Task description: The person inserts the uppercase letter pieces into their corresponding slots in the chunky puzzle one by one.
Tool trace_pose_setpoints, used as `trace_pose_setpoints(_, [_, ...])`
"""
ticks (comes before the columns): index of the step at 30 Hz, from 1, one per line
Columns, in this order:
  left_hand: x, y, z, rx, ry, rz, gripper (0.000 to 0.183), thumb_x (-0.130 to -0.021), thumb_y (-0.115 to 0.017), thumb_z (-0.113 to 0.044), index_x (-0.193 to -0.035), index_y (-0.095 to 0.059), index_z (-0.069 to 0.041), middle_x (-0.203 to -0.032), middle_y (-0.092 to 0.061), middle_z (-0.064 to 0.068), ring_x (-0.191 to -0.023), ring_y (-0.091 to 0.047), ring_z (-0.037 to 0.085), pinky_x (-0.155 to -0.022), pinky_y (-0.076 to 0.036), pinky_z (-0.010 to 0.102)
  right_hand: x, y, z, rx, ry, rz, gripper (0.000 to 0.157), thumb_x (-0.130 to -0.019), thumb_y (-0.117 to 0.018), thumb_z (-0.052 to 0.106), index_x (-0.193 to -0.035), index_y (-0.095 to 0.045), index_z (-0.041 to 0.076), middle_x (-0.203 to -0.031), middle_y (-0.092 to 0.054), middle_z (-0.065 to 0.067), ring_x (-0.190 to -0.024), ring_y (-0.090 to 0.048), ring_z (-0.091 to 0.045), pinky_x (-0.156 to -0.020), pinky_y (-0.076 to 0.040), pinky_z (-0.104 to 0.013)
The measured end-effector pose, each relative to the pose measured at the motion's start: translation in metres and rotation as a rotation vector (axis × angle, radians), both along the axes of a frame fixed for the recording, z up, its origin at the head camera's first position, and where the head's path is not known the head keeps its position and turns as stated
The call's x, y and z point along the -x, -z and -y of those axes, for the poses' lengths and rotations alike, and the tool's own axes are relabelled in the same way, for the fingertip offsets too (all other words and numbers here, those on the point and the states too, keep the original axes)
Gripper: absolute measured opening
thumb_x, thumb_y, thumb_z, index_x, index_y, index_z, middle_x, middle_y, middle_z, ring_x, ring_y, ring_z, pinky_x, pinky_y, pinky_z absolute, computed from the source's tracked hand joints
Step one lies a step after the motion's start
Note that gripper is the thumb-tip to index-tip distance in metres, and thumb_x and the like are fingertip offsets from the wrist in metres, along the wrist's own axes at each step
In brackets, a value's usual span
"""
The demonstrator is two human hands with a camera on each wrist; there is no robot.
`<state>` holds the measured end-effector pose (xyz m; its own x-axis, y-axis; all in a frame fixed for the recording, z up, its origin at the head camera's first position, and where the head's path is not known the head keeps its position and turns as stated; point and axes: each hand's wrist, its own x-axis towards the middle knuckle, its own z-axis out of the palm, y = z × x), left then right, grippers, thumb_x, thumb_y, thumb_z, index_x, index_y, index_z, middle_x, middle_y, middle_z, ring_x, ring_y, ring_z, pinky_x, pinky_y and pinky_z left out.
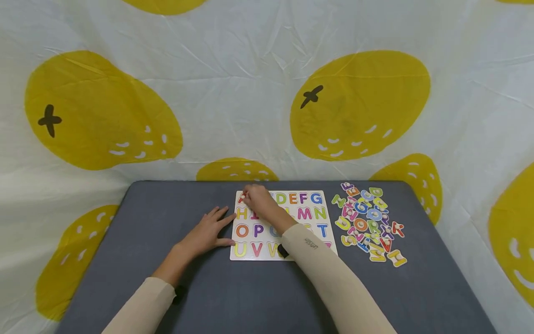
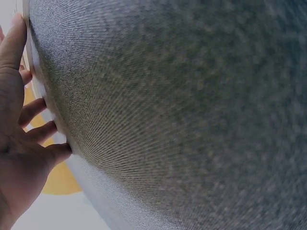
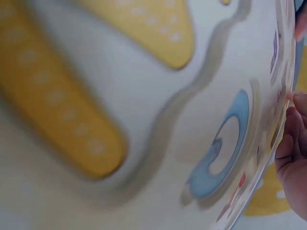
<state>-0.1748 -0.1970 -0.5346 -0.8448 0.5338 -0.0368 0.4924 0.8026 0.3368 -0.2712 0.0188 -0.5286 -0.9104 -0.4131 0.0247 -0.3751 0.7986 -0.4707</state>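
Observation:
An alphabet puzzle board [image 1: 246, 256], white with rows of coloured letters, lies flat on the table. My left hand [image 1: 207, 232] is spread beside its left edge, and the thumb [image 2: 14, 40] touches that edge in the left wrist view. The other fingertips rest on the grey cloth. My right hand [image 1: 259, 200] reaches across to the top left corner of the board. Its fingers are curled and pinch a letter piece at the red A [image 1: 240, 198]; the fingers mostly hide that piece. In the right wrist view the curled fingers [image 3: 288, 143] are at the far right.
Loose letter pieces [image 1: 374, 226] with small knobs lie in a pile to the right of the board. The dark grey table [image 1: 250, 297] ends at a white curtain [image 1: 233, 111] with yellow fruit shapes. My right sleeve [image 1: 329, 264] covers part of the board's lower rows.

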Motion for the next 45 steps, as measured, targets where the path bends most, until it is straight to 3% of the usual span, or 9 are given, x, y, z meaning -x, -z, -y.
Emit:
trace_pose_setpoints(8, [0.003,0.001,0.002,0.007,-0.004,-0.017,0.086,-0.086,-0.078,-0.055,-0.156,-0.048,-0.016,-0.162,-0.039,0.023,-0.150,-0.032,0.053,-0.110,-0.034,0.075,-0.004,-0.010,-0.025,0.078,0.033,0.033,0.021,-0.101,-0.070,0.019,-0.119,-0.072,0.008,-0.087,-0.063,-0.002,-0.074,-0.056,-0.013,-0.069,-0.049,-0.026])
trace_pose_setpoints(15, [0.003,-0.001,0.005,0.012,-0.011,0.005,0.088,-0.086,-0.077,-0.057,-0.158,-0.046,-0.017,-0.163,-0.037,0.023,-0.151,-0.030,0.052,-0.111,-0.032,0.075,-0.006,-0.020,-0.056,0.166,0.071,0.064,0.021,-0.100,-0.070,0.018,-0.117,-0.073,0.007,-0.091,-0.066,-0.002,-0.082,-0.057,-0.016,-0.076,-0.051,-0.029])
trace_pose_setpoints(26, [0.001,0.000,0.006,0.008,-0.016,0.005,0.088,-0.086,-0.078,-0.056,-0.158,-0.046,-0.016,-0.163,-0.038,0.023,-0.151,-0.029,0.052,-0.113,-0.031,0.075,-0.014,-0.024,-0.119,0.212,0.118,0.005,0.022,-0.097,-0.073,0.014,-0.116,-0.073,0.003,-0.094,-0.071,-0.005,-0.085,-0.063,-0.019,-0.082,-0.055,-0.038])
trace_pose_setpoints(32, [0.000,0.000,0.004,0.003,-0.009,0.007,0.087,-0.086,-0.078,-0.055,-0.157,-0.046,-0.016,-0.163,-0.038,0.024,-0.151,-0.029,0.053,-0.112,-0.031,0.075,-0.023,-0.022,-0.167,0.202,0.196,0.006,0.023,-0.098,-0.073,0.015,-0.117,-0.073,0.003,-0.097,-0.070,-0.008,-0.087,-0.061,-0.023,-0.081,-0.052,-0.040])
trace_pose_setpoints(45, [-0.001,0.003,0.001,-0.016,-0.009,0.023,0.089,-0.085,-0.078,-0.056,-0.158,-0.044,-0.017,-0.164,-0.036,0.022,-0.153,-0.027,0.051,-0.114,-0.029,0.074,-0.045,-0.029,-0.302,0.122,0.408,-0.036,0.031,-0.103,-0.066,0.024,-0.123,-0.069,0.000,-0.103,-0.070,-0.016,-0.092,-0.064,-0.030,-0.076,-0.051,-0.037])
